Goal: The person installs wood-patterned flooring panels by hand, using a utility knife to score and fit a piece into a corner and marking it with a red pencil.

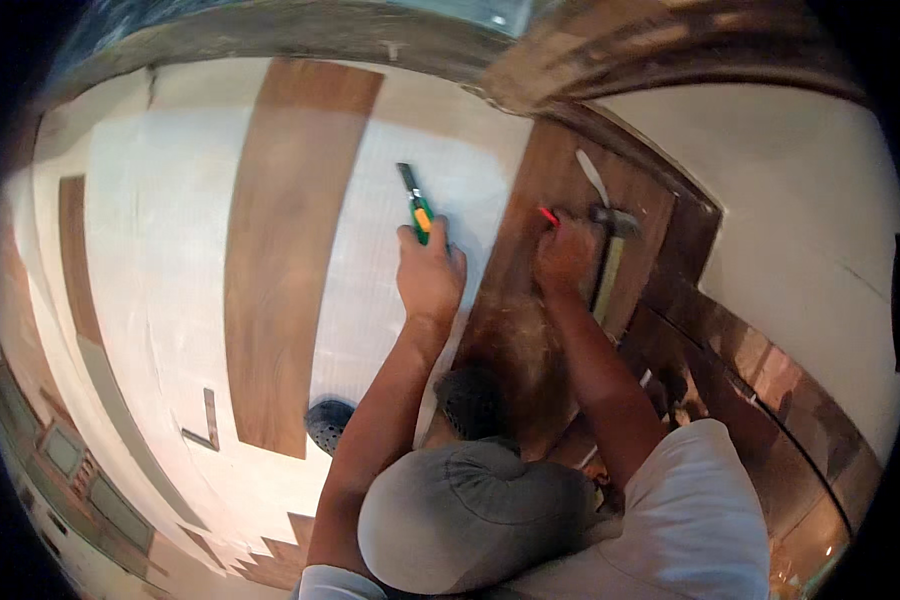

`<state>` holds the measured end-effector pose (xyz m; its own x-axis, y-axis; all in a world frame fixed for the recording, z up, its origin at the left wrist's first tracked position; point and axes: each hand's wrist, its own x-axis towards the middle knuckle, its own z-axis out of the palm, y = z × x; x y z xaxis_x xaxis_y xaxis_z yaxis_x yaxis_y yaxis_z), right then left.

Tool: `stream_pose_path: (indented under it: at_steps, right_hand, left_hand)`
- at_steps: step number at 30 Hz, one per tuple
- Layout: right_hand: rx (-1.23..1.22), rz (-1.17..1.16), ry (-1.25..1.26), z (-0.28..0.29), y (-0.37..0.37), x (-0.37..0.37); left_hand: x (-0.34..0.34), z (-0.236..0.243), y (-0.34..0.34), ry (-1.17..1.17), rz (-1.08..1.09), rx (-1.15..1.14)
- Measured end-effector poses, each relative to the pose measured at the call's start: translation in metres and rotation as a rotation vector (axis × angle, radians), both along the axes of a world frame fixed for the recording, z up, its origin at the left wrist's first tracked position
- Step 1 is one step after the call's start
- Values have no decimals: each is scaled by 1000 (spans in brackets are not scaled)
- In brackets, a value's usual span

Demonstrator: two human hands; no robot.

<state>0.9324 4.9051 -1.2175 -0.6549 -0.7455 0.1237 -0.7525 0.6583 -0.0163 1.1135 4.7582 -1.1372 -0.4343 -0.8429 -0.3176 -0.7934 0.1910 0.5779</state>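
My left hand (431, 275) is closed around a green and yellow utility knife (423, 216), its dark blade end pointing away from me over the white underlay (390, 300). To the right, my right hand (568, 255) is closed on a slim red object (548, 216); only its tip shows, so its kind is unclear. That hand is over the brown wood-look planks (510, 310). Just right of it lies a hammer (608, 275) with a dark head and a pale handle. A thin white strip-like tool (591, 175) lies beyond the hammer head.
A loose brown plank (295, 250) lies lengthwise on the underlay to the left. Farther left are a metal try square (208, 425) and a narrower plank (77, 255). A pale wall (800, 190) with dark trim stands at the right. My dark clogs (328, 424) are below my hands.
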Motion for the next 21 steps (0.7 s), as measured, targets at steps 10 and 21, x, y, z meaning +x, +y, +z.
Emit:
stream_pose_path:
  at_steps: [10, 21]
  right_hand:
    - [-75, 30, -85, 17, -13, 6]
    - [114, 32, -115, 58, -27, 15]
  left_hand:
    - [218, 52, -11, -259, -221, -23]
    - [480, 169, -7, -773, -72, -337]
